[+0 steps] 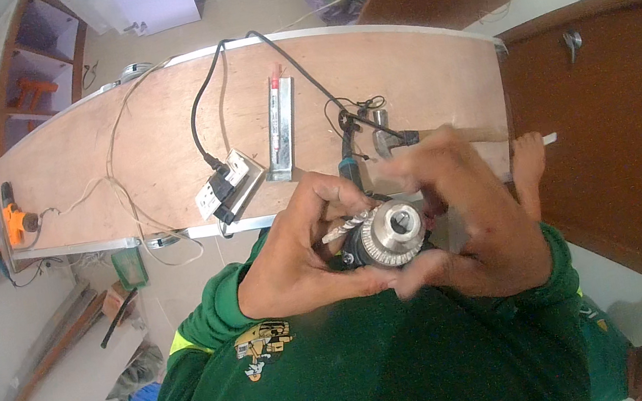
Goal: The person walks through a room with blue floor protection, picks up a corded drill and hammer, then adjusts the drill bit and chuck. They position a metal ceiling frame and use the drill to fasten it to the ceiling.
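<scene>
A power drill points up at me in front of my chest, its silver chuck (397,232) facing the camera. My left hand (297,260) is closed around the drill's dark body below the chuck. A spiral drill bit (345,227) sticks out between its thumb and fingers, beside the chuck. My right hand (482,215) curves around the chuck's other side, blurred by motion. Its forefinger and thumb are spread apart, the thumb close to the chuck's lower edge. Most of the drill's body is hidden under my hands. Its cord (347,144) runs onto the wooden board.
On the wooden board (156,143) lie a power strip (228,184) with plugs, a metal channel piece (280,130), a hammer (438,135) and an orange tool (19,223). Cords loop across it. Another person's hand (529,159) shows at right, by a brown door (598,117).
</scene>
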The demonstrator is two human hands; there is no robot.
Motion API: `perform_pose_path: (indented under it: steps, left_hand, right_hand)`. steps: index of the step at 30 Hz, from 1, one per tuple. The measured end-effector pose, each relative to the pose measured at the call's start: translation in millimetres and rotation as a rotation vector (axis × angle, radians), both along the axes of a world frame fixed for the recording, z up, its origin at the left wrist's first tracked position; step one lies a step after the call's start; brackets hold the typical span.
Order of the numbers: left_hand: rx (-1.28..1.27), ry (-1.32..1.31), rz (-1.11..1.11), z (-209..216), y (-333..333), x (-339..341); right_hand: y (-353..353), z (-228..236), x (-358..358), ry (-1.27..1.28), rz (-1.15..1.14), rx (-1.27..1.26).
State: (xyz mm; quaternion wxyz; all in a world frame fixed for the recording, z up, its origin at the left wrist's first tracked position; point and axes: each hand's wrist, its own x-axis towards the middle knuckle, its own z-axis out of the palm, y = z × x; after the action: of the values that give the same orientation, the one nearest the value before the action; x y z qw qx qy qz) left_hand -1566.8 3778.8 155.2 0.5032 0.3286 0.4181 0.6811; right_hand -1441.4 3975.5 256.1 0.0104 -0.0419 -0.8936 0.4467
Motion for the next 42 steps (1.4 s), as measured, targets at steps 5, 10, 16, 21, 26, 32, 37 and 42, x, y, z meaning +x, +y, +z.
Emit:
perform_pose_path:
  steps: [5, 10, 16, 21, 26, 32, 37, 42]
  left_hand:
    - [0.028, -0.069, 0.007, -1.2, 1.0, 2.3]
    - [0.016, -0.087, -0.001, 2.3, 1.6, 2.7]
    - [-0.005, 0.003, -0.014, -3.5, 0.1, -1.6]
    - [-0.002, 0.039, 0.000, -2.6, -2.2, -3.8]
    - [-0.052, 0.007, 0.009, 2.4, -1.7, -0.7]
    - [-0.039, -0.022, 0.006, -2.7, -4.3, 1.0]
    - [-0.039, -0.013, 0.003, -1.8, -3.3, 3.1]
    - [-0.076, 0.018, 0.039, -1.8, -2.3, 4.3]
  right_hand:
    - [-6.6, 0.5, 1.7, -0.093, -0.004, 0.105]
    - [0.3, 3.4, -4.0, 0.000, 0.064, 0.135]
    - [1.9, -21.8, -0.7, 0.019, 0.028, -0.133]
    - [0.7, -20.9, -3.4, 0.095, -0.015, -0.069]
    - [10.0, -27.6, -6.1, 0.174, 0.104, -0.057]
    - [-13.4, -23.7, 3.9, 0.181, -0.108, 0.079]
    - [-1.8, -34.7, -5.3, 0.197, 0.006, -0.080]
    - [-14.4, -29.8, -0.9, 0.157, -0.132, 0.184]
